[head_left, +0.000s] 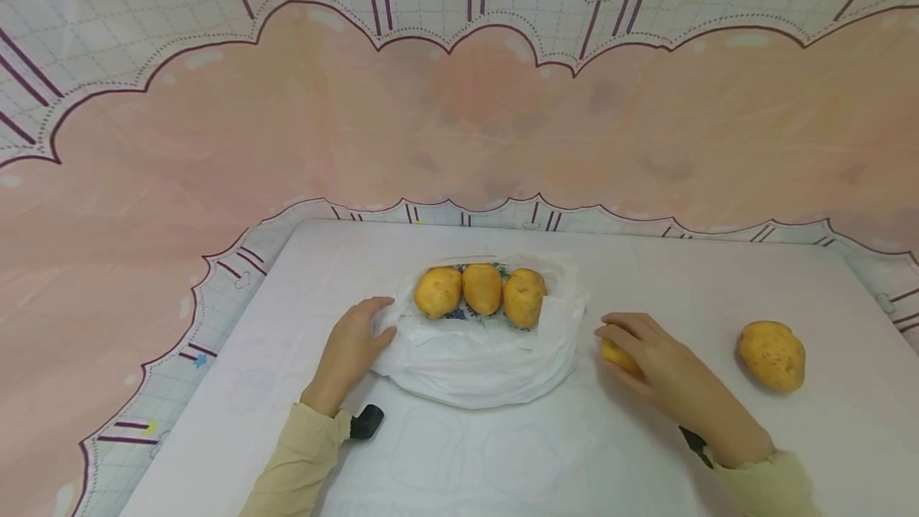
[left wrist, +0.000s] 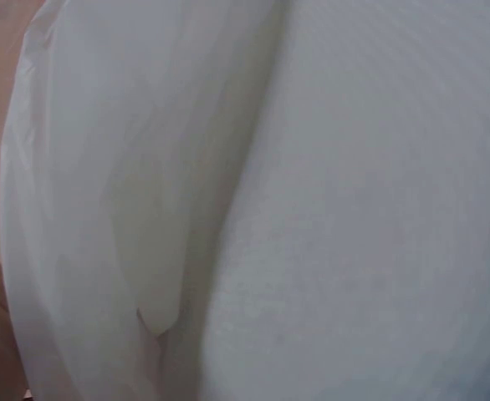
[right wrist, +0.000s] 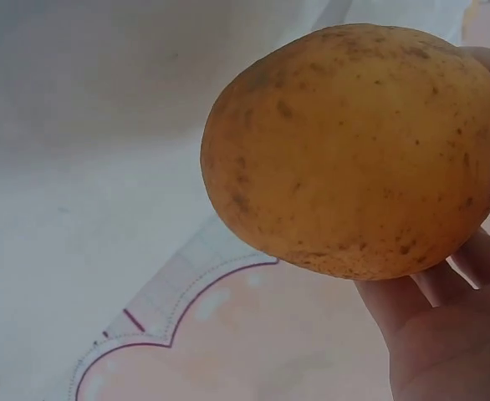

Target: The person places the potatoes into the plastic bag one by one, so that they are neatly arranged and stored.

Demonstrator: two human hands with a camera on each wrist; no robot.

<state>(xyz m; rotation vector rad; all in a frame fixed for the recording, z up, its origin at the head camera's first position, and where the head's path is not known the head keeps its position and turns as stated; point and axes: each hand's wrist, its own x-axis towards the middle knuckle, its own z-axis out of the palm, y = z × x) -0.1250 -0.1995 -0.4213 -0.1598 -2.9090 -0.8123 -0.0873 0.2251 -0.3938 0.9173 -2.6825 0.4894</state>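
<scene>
A white plastic bag (head_left: 474, 377) lies spread on the table, with three yellow potatoes side by side on it: a left one (head_left: 438, 292), a middle one (head_left: 483, 290) and a right one (head_left: 524, 298). My left hand (head_left: 349, 349) rests at the bag's left edge, thumb and fingers apart. White plastic (left wrist: 86, 184) fills much of the left wrist view, and only a bit of hand shows at its lower left. To the right of the bag, my right hand (head_left: 656, 369) grips another potato (right wrist: 354, 154), fingers curled around it and partly hiding it in the head view.
One more potato (head_left: 771, 356) lies on the table at the right, beyond my right hand. The table's white cover (head_left: 488, 469) stretches around the bag. A patterned pink and white cloth (head_left: 459, 126) hangs behind the table and along its sides.
</scene>
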